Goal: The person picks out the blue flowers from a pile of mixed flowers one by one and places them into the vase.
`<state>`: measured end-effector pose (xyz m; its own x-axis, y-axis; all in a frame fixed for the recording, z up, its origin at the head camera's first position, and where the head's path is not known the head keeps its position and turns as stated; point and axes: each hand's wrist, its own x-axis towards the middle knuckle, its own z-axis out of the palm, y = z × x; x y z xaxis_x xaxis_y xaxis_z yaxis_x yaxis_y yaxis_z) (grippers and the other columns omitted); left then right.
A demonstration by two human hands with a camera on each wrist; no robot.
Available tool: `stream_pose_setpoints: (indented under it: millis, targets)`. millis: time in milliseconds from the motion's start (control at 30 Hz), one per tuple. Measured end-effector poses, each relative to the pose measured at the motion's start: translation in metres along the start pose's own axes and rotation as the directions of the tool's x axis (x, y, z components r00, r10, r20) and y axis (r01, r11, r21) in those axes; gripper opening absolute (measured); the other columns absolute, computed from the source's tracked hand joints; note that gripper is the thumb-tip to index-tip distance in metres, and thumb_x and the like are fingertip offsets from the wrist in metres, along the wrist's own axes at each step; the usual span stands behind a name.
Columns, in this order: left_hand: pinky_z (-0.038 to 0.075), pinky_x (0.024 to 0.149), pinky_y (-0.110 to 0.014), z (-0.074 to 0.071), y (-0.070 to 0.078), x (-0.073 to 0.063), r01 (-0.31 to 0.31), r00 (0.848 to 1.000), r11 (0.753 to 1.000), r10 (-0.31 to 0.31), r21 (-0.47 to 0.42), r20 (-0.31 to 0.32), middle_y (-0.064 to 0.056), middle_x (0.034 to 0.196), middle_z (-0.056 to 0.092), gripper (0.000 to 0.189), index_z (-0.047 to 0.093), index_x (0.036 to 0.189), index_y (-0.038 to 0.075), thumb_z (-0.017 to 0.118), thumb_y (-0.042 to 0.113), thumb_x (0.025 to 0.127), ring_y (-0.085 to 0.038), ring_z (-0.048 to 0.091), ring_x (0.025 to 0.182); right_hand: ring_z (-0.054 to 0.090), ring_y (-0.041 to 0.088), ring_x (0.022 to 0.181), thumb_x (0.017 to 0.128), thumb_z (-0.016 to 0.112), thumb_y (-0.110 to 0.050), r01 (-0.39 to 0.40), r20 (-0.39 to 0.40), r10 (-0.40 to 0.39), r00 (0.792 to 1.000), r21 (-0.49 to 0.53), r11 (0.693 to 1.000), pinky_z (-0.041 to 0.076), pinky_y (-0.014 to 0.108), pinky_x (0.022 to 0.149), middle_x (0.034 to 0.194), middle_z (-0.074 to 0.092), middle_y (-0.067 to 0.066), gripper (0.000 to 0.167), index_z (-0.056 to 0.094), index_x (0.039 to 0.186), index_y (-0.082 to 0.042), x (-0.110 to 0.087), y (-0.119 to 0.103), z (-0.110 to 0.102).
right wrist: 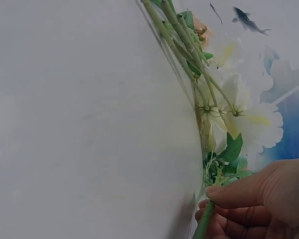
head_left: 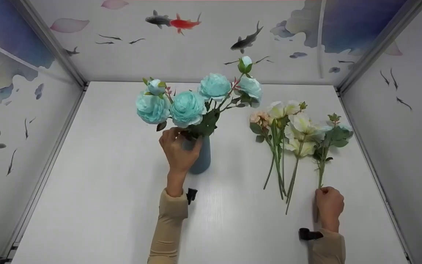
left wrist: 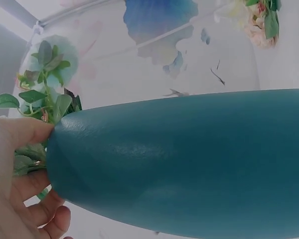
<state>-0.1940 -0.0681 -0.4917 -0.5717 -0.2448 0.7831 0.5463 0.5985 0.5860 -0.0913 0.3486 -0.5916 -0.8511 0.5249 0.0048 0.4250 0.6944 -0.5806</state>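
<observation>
A blue-green vase stands on the table, holding turquoise artificial flowers with dark leaves. My left hand grips the vase at its mouth, just under the blooms. In the left wrist view the thumb presses at the rim, with curled fingers on the other side; green leaves spill out past them. Toward the right, my right hand pinches the lower stem of a leafy flower sprig between thumb and fingers. Its leafy top lies beside the white flowers.
White-yellow flowers and a peach flower lie on the right side of the white table, stems toward the front. Printed panels surround the table at the back, left and right.
</observation>
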Motion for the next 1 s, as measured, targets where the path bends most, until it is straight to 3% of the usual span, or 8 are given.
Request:
stream_pose_setpoints:
  millis: [200,400,633,1000]
  targets:
    - [0.030,0.081,-0.051,0.0018,0.0003,-0.0011,0.007,0.999,1.000,-0.006,0.020,-0.035,-0.016,0.089,0.057,0.028,0.068,0.086,-0.006,0.074,0.016,0.071,-0.030,0.049,0.086,0.059,0.039,0.072,0.086,0.055,-0.005,-0.010,0.000,0.010,1.000,0.005,1.000,0.044,0.048,0.063,0.080,0.063,0.027,0.020,0.065,0.086,0.012,0.0003,0.0011,0.0008]
    - [0.031,0.081,-0.051,0.0018,0.0019,-0.0006,0.010,0.999,1.000,-0.010,0.028,-0.031,-0.015,0.090,0.056,0.025,0.069,0.087,-0.005,0.073,0.015,0.073,-0.031,0.050,0.092,0.059,0.040,0.074,0.086,0.054,-0.006,-0.013,0.009,0.013,1.000,0.005,1.000,0.044,0.050,0.065,0.081,0.063,0.027,0.021,0.064,0.088,0.013,0.0007,0.0021,0.0011]
    - [0.031,0.077,-0.050,0.0006,0.0031,-0.0025,0.038,0.999,0.997,-0.037,0.074,-0.023,-0.017,0.091,0.055,0.026,0.069,0.088,-0.004,0.073,0.016,0.073,-0.031,0.048,0.087,0.059,0.040,0.074,0.087,0.054,-0.007,-0.036,0.033,0.036,0.999,-0.002,0.999,0.044,0.050,0.065,0.082,0.063,0.027,0.022,0.064,0.089,0.012,0.0013,0.0029,0.0012]
    - [0.032,0.082,-0.054,-0.0041,0.0072,-0.0061,0.104,0.995,0.990,-0.103,0.091,-0.008,-0.022,0.101,0.055,0.032,0.067,0.093,-0.006,0.074,0.018,0.072,-0.036,0.050,0.098,0.058,0.036,0.069,0.086,0.055,-0.009,-0.028,-0.029,0.030,0.999,0.057,0.998,0.041,0.040,0.059,0.075,0.063,0.023,0.022,0.066,0.087,0.010,-0.0010,0.0057,0.0032]
